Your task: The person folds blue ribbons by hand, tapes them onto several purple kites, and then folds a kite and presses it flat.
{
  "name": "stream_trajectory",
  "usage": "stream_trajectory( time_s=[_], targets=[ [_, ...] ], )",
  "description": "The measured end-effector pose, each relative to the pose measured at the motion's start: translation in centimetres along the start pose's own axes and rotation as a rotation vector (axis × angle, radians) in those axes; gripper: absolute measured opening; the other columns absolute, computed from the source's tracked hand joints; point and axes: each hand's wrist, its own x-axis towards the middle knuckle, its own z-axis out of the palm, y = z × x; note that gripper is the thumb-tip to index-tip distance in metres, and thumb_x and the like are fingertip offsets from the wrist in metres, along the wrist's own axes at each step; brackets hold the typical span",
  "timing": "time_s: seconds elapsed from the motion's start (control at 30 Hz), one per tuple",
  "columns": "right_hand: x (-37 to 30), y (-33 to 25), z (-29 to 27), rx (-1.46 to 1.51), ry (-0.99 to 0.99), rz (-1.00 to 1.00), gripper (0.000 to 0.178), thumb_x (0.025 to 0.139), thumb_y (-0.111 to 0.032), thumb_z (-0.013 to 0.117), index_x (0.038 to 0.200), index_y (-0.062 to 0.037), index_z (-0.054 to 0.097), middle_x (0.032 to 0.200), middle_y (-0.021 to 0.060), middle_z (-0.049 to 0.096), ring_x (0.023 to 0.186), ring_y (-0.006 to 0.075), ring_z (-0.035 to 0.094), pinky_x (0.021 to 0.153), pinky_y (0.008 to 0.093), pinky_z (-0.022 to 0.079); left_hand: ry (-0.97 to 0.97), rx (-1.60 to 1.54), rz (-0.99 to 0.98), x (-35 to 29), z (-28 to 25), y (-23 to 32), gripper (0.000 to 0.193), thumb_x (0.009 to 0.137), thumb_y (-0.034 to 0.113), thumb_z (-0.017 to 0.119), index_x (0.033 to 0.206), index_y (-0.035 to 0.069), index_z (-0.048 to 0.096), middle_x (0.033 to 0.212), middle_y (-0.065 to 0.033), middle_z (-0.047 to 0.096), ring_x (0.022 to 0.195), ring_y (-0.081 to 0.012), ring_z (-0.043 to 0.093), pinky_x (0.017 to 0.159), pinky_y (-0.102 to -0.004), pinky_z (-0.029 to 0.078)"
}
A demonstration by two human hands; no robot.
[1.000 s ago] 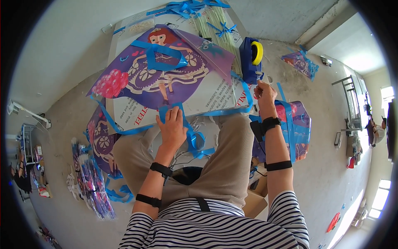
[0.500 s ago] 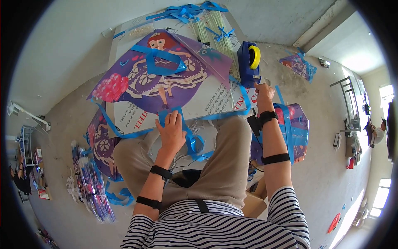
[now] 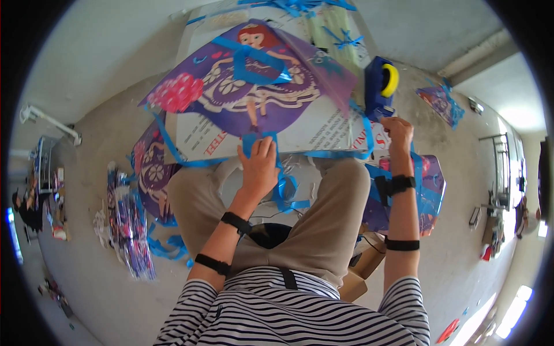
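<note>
A purple kite (image 3: pixel 277 118) printed with a red-haired princess and pink balloons lies on a white printed board over my knees. My left hand (image 3: pixel 259 164) rests with fingers stretched flat on a blue ribbon (image 3: pixel 251 142) at the kite's lower tip. Another folded blue ribbon (image 3: pixel 262 64) lies across the princess. At the board's right edge stands a dark blue tape dispenser (image 3: pixel 376 86) with a yellow-cored roll (image 3: pixel 390 81). My right hand (image 3: pixel 398 132) pinches at the dispenser's cutting end, on the tape, of which hardly anything shows.
Behind the kite, blue ribbons (image 3: pixel 300 7) and pale thin sticks (image 3: pixel 329 43) lie on the board (image 3: pixel 202 135). More kites (image 3: pixel 430 190) hang or lie beside my legs. Bundled kites (image 3: pixel 130 225) are on the floor at left; a cardboard box (image 3: pixel 352 288) stands below right.
The whole scene has shifted right and slightly up as my head turned. My right fingers look more tightly closed at the dispenser's end. My left hand stays on the ribbon.
</note>
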Motion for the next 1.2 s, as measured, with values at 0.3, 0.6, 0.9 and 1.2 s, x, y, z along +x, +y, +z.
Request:
stream_trajectory(
  time_s=[0.3,0.6,0.9,1.2],
  targets=[
    [-4.0,-10.2,13.5,-0.385,-0.611,-0.691,0.009,0.073,-0.006,0.071,0.08,-0.0001,0.07,0.067,0.0086,0.063,0.066,0.0211,0.06,0.062,0.0351,0.046,0.04,-0.065,-0.025,0.0,0.5,-0.3,0.051,0.078,0.008,0.072,0.126,-0.002,0.057,0.136,-0.0077,0.045,0.129,-0.0286,0.044,0.105,-0.076,0.025],
    [-5.9,-12.0,24.9,-1.028,-0.955,-1.236,0.006,0.063,-0.001,0.066,0.06,-0.0057,0.063,0.068,0.0139,0.062,0.073,0.0339,0.062,0.068,0.0439,0.045,0.045,-0.023,-0.015,0.3,0.3,-0.6,0.043,0.072,0.008,0.071,0.113,-0.002,0.062,0.123,-0.0099,0.045,0.124,-0.0327,0.043,0.107,-0.0773,0.019],
    [-6.8,-10.5,28.8,-1.251,-1.09,-1.429,0.011,0.063,0.002,0.066,0.059,-0.0093,0.067,0.061,0.0099,0.06,0.068,0.0302,0.062,0.071,0.041,0.043,0.056,0.009,0.0,0.1,0.8,-0.8,0.045,0.073,0.008,0.07,0.116,-0.002,0.061,0.121,-0.0092,0.04,0.118,-0.0307,0.039,0.106,-0.078,0.02],
    [-6.5,-9.7,29.7,-1.272,-1.138,-1.45,0.022,0.064,0.002,0.066,0.085,0.0039,0.071,0.06,0.012,0.059,0.061,0.0308,0.059,0.07,0.0406,0.042,0.092,-0.016,0.014,0.0,1.3,-0.9,0.047,0.071,0.009,0.071,0.116,-0.004,0.065,0.134,-0.0093,0.038,0.12,-0.0317,0.038,0.107,-0.0782,0.019]
  ],
)
